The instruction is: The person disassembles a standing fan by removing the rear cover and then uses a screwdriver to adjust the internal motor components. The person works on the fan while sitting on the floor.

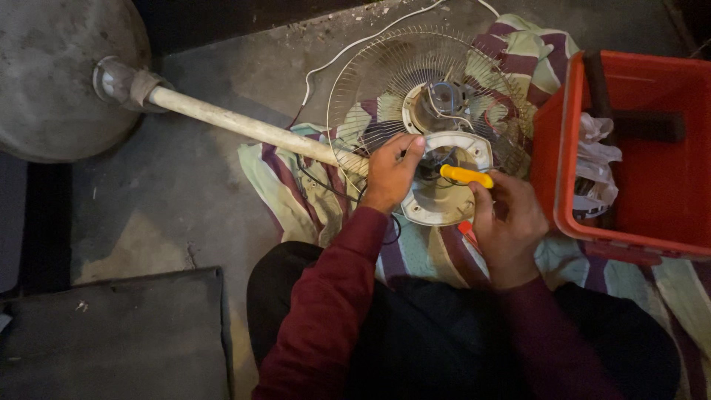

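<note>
"What do the hands do?"

"The left hand (390,172) grips the rim of the round white fan motor housing (443,194), which lies on the striped cloth (296,185). The right hand (509,222) is closed on a yellow-handled screwdriver (465,175), its tip down in the hole."

"What could go wrong?"

"The tip might slip and nick the thin wires (444,159) inside, or poke a finger."

"And the red crate (652,148)?"

"It holds a crumpled white plastic bag (596,159) and a dark bar."
</note>
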